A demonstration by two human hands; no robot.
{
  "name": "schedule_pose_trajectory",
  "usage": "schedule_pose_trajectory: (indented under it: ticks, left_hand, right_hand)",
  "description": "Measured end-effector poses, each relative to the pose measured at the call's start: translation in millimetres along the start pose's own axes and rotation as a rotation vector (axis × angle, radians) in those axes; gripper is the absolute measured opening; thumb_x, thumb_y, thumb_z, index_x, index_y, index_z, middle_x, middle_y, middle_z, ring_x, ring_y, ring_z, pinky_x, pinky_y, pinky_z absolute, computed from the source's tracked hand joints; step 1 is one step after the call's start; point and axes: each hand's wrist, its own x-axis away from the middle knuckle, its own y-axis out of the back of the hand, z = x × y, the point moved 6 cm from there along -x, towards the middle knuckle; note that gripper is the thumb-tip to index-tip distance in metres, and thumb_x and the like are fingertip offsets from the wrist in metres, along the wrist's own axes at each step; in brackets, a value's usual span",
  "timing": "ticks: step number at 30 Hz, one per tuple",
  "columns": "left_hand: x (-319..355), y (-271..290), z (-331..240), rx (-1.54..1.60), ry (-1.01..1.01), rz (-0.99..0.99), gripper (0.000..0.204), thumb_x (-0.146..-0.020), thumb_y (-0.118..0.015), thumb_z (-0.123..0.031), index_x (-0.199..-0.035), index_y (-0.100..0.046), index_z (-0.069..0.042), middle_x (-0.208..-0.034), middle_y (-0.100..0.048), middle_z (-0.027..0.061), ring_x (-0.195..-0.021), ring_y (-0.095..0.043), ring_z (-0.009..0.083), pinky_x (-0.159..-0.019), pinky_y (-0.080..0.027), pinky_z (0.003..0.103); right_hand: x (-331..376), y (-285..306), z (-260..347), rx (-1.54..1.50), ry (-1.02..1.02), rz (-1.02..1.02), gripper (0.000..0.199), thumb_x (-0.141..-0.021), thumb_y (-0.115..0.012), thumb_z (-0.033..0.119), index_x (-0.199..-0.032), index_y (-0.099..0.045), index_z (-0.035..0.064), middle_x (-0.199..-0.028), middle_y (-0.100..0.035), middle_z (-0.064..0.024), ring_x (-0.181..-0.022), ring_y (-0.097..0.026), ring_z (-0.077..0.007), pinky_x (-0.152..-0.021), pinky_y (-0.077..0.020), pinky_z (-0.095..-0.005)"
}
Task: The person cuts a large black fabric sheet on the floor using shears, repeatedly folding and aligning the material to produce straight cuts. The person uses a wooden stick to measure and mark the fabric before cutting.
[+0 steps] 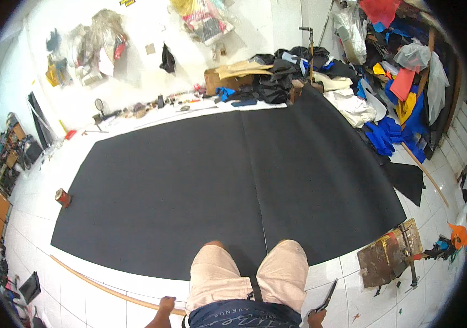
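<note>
My left hand (166, 305) was closed around the wooden stick (96, 285), which lay along the near left side of the black sheet (173, 186), apart from its edge. My right hand (316, 317) had its fingers wrapped about the handles of the scissors (329, 294), blades pointing away from me over the white tiles (321, 275). The sheet was spread wide across the floor in front of me, and my legs (285, 265) reached over its near edge.

What worried me was my own weight: if I leaned or shifted, I judged, the sheet could drag and pucker, and anything measured along it would go off. Its far right corner rose against the heap of cloth (348, 106), so that side could slip or crease. The scissors, swung inward carelessly, might have nicked the sheet or my leg. A hard tug could also have toppled the rusty can (63, 198) at the left edge.

Some things I could not make out. A line (251, 169) ran through the sheet from far to near, with a pale gap by my legs; perhaps it was a cut, perhaps two pieces meeting. My legs hid the sheet beneath them, the lower edge cut off my forearms, and whether the blades were parted was too small to tell.
</note>
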Motion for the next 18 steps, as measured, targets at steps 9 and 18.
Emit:
schedule_pose_trajectory:
  ticks: [9, 18]
  left_hand:
    - [71.1, 10.3, -239.4, 0.107, -0.599, -0.063, 0.04, -0.087, -0.065, -0.028, -0.112, -0.067, 0.003, -0.109, -0.069, 0.0187, -0.102, -0.066, 0.0272, -0.09, -0.05, 0.036]
    - [155.1, -24.8, -300.5, -0.56, -0.853, -0.174, 0.063, -0.084, -0.064, -0.041, -0.133, -0.054, -0.004, -0.139, -0.049, 0.0234, -0.132, -0.042, 0.0399, -0.11, -0.03, 0.051]
  right_hand:
    - [28.6, -23.8, 13.6, 0.215, -0.068, -0.101, 0.044, -0.077, -0.072, 0.025, -0.111, -0.062, -0.0016, -0.098, -0.068, -0.0214, -0.093, -0.067, -0.037, -0.079, -0.0545, -0.0447]
    - [-6.0, -34.9, 150.6, 0.865, 0.3, 0.402, 0.028, -0.082, -0.065, 0.034, -0.096, -0.074, 0.0121, -0.1, -0.072, -0.0112, -0.094, -0.07, -0.0286, -0.077, -0.0568, -0.0397]
